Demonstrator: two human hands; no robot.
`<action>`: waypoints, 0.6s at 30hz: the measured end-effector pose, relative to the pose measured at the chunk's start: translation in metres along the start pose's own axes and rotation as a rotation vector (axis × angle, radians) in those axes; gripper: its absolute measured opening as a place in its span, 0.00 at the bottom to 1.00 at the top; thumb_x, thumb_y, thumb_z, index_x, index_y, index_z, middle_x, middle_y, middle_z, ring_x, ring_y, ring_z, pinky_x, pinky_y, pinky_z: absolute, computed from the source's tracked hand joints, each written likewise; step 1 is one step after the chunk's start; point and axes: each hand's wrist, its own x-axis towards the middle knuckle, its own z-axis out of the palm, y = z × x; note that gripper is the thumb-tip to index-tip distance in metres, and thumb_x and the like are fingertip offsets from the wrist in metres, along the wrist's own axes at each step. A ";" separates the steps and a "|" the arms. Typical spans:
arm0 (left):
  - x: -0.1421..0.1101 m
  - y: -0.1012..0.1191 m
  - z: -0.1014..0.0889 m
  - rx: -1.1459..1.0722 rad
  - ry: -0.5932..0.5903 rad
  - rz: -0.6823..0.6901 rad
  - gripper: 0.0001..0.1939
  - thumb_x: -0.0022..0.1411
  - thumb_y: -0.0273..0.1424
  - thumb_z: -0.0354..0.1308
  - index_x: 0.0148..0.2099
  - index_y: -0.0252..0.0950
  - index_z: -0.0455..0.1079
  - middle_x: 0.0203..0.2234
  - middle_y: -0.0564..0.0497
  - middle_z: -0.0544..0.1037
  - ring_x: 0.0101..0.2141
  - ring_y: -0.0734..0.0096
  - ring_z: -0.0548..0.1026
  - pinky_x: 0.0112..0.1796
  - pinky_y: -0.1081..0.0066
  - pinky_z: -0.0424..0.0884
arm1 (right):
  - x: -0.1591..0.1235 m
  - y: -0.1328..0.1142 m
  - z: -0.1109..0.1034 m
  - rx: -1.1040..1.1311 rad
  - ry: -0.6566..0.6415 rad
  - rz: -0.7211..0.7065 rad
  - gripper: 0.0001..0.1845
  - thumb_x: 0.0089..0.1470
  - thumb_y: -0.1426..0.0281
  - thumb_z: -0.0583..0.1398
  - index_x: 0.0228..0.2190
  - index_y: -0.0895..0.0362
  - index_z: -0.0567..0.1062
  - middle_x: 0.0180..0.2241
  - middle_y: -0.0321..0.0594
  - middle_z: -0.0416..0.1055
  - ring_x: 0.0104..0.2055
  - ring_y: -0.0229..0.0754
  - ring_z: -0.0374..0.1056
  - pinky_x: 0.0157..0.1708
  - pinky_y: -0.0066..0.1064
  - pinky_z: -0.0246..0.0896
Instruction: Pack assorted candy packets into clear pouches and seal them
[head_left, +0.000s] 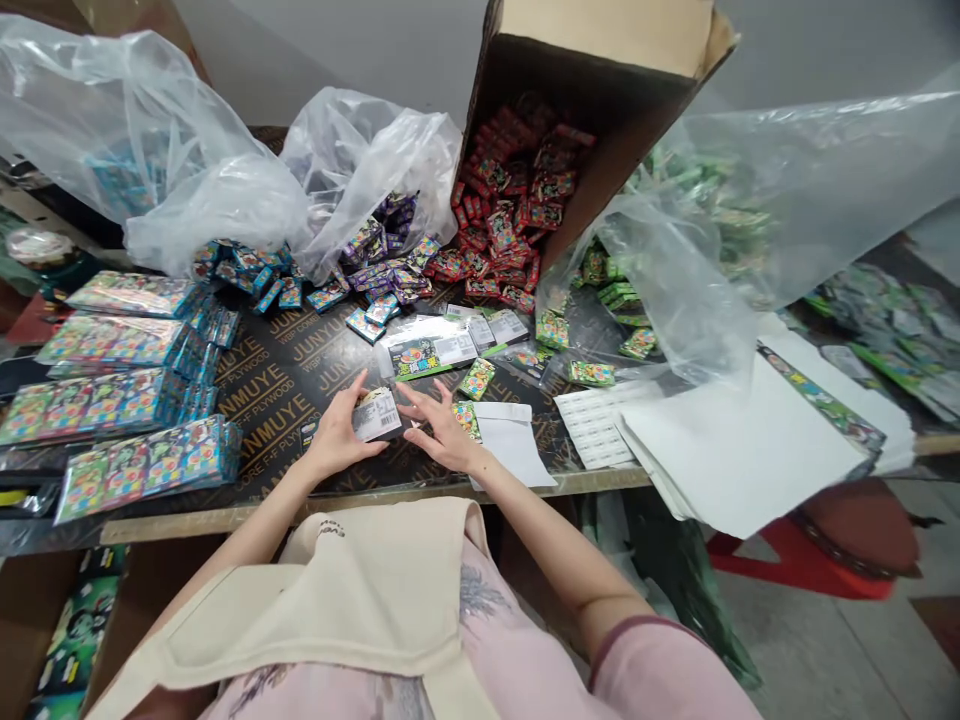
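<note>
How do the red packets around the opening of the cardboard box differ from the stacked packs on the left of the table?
The red packets lie loose and jumbled, while the stacked packs are in orderly piles.
The red packets look mainly red; the stacked packs show mixed colours on top and blue sides.
The red packets lie partly inside the cardboard box; the stacked packs are outside it, on the table.
Both have colourful printing.

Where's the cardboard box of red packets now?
In the head view, the cardboard box sits at the top, right of centre, between two clear plastic bags.
</note>
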 end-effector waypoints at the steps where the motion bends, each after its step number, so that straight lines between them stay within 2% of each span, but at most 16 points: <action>1: 0.001 0.000 0.002 0.019 -0.009 0.009 0.57 0.45 0.36 0.68 0.69 0.40 0.37 0.49 0.45 0.68 0.50 0.57 0.68 0.53 0.57 0.64 | -0.001 0.006 -0.004 -0.055 0.030 0.013 0.32 0.59 0.58 0.54 0.62 0.47 0.53 0.58 0.44 0.65 0.61 0.50 0.58 0.63 0.53 0.31; 4: 0.000 -0.007 0.007 0.131 -0.049 0.008 0.55 0.46 0.35 0.67 0.69 0.38 0.39 0.49 0.44 0.68 0.49 0.55 0.68 0.52 0.57 0.65 | -0.002 0.043 -0.024 -0.318 0.263 0.245 0.37 0.52 0.55 0.61 0.60 0.50 0.58 0.59 0.50 0.61 0.63 0.58 0.51 0.59 0.57 0.38; 5: 0.000 -0.010 0.009 0.178 -0.069 -0.001 0.54 0.46 0.34 0.67 0.69 0.38 0.42 0.48 0.43 0.68 0.49 0.54 0.67 0.51 0.56 0.65 | -0.002 0.057 -0.033 -0.397 0.289 0.331 0.41 0.48 0.54 0.63 0.60 0.52 0.59 0.58 0.53 0.61 0.63 0.62 0.51 0.57 0.59 0.41; 7: 0.002 -0.015 0.012 0.249 -0.104 -0.017 0.49 0.45 0.33 0.67 0.67 0.39 0.49 0.47 0.43 0.69 0.48 0.53 0.67 0.50 0.55 0.65 | -0.001 0.081 -0.047 -0.486 0.209 0.430 0.45 0.42 0.56 0.67 0.59 0.54 0.61 0.54 0.57 0.64 0.58 0.67 0.56 0.52 0.61 0.48; 9: 0.005 -0.013 0.015 0.246 -0.079 -0.045 0.45 0.44 0.36 0.69 0.64 0.39 0.58 0.47 0.42 0.70 0.49 0.50 0.67 0.51 0.52 0.63 | 0.001 0.090 -0.055 -0.471 0.132 0.426 0.43 0.40 0.59 0.67 0.57 0.56 0.64 0.49 0.56 0.67 0.52 0.65 0.61 0.50 0.59 0.52; 10: 0.008 -0.008 0.016 0.200 -0.034 -0.076 0.42 0.44 0.39 0.70 0.61 0.39 0.62 0.48 0.41 0.70 0.50 0.49 0.67 0.52 0.50 0.61 | 0.003 0.089 -0.056 -0.418 0.149 0.397 0.42 0.40 0.61 0.67 0.57 0.56 0.65 0.47 0.55 0.67 0.51 0.63 0.62 0.50 0.57 0.53; 12: 0.014 0.007 0.017 -0.032 0.071 -0.192 0.36 0.46 0.45 0.68 0.56 0.37 0.68 0.47 0.40 0.72 0.50 0.50 0.67 0.53 0.51 0.61 | 0.008 0.073 -0.051 -0.190 0.245 0.299 0.42 0.42 0.59 0.66 0.58 0.54 0.61 0.49 0.51 0.65 0.51 0.58 0.63 0.52 0.52 0.56; 13: 0.017 0.017 0.018 -0.226 0.081 -0.280 0.32 0.49 0.48 0.65 0.52 0.35 0.71 0.45 0.40 0.74 0.48 0.52 0.70 0.52 0.53 0.63 | 0.011 0.061 -0.045 -0.019 0.278 0.239 0.45 0.43 0.57 0.65 0.60 0.52 0.57 0.51 0.50 0.64 0.51 0.55 0.63 0.52 0.48 0.58; 14: 0.020 0.027 0.019 -0.458 0.039 -0.378 0.30 0.52 0.51 0.61 0.49 0.34 0.73 0.43 0.40 0.75 0.45 0.55 0.72 0.49 0.55 0.66 | 0.013 0.049 -0.038 0.170 0.281 0.180 0.48 0.43 0.53 0.64 0.62 0.50 0.52 0.53 0.48 0.62 0.51 0.52 0.64 0.51 0.45 0.61; 16: 0.027 0.045 0.020 -0.934 -0.146 -0.556 0.29 0.53 0.54 0.57 0.42 0.32 0.75 0.35 0.41 0.78 0.36 0.62 0.75 0.42 0.61 0.70 | 0.016 0.024 -0.023 0.500 0.196 0.083 0.54 0.42 0.46 0.63 0.63 0.47 0.45 0.54 0.47 0.60 0.51 0.49 0.66 0.49 0.42 0.64; 18: 0.031 0.056 0.021 -1.224 -0.244 -0.662 0.25 0.48 0.49 0.64 0.36 0.31 0.75 0.29 0.44 0.78 0.30 0.67 0.75 0.37 0.66 0.71 | 0.015 0.006 -0.011 0.624 0.100 0.033 0.54 0.41 0.45 0.63 0.62 0.47 0.45 0.56 0.46 0.59 0.53 0.49 0.65 0.51 0.41 0.63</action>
